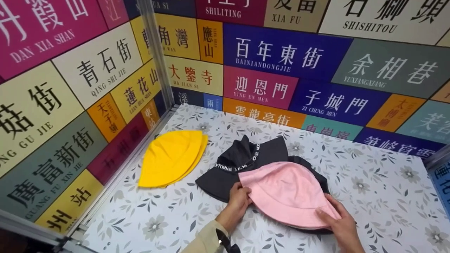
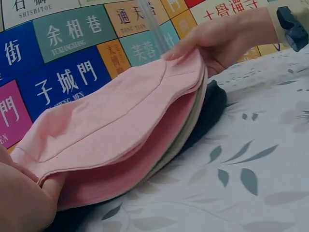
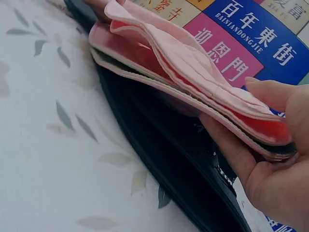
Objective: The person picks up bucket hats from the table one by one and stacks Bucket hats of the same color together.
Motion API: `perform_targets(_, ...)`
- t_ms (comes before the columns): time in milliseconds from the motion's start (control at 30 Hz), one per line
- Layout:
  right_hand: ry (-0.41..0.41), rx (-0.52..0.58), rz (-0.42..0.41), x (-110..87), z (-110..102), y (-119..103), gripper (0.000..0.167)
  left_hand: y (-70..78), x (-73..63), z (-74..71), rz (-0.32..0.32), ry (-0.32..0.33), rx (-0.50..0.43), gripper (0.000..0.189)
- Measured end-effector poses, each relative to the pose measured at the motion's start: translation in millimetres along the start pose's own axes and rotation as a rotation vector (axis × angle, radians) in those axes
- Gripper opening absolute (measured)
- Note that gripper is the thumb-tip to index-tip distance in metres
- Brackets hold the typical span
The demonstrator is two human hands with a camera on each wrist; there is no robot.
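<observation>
Pink hat (image 1: 286, 195), interior (image 2: 111, 181) in wrist views

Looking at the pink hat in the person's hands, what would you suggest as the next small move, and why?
I would probably raise the pink hat slightly with both hands, keeping it level: the left hand and the right hand hold opposite ends of it, and in the head view it hides part of the white-lettered black hat.
</observation>
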State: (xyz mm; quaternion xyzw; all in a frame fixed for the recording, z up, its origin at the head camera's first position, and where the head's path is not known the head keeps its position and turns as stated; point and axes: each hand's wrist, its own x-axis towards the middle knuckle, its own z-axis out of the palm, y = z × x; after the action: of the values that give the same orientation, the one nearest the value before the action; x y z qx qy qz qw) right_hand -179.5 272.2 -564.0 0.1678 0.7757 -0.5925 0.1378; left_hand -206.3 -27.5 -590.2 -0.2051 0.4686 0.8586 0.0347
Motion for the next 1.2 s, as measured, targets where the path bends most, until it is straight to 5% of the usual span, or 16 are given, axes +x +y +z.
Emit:
perform_targets(200, 0.034, -0.070, -0.021, -2.9, -1.7, 5.1, 0.080, 13.3, -2.9, 0.2, 0.035, 0.010, 0.283, 0.042)
perform_targets(400, 0.068, -0.057, 0.001, -3.7, -4.5, 8.8, 0.073, 26.4, 3.7, -3.1, 0.229, 0.003, 0.590, 0.038)
perform_targets(667, 0.158, -0.054, 0.026, -4.8, -7.0, 6.2, 0.072, 23.2, 4.7, -5.2, 0.472, 0.038, 0.944, 0.022)
perform_targets(833, 0.198, -0.072, 0.024, -3.4, -4.3, 2.9, 0.073, 21.4, 7.4, -6.2, 0.600, 0.052, 0.976, 0.017)
perform_targets(1067, 0.174, -0.148, 0.019, -0.9, -3.4, -3.3, 0.071, 27.2, 17.7, -12.2, 0.450, -0.002, 0.879, 0.019)
perform_targets(1200, 0.116, -0.137, 0.000, -1.6, -3.4, -4.2, 0.070, 29.5, 22.5, -14.1, 0.476, 0.014, 0.869, 0.019)
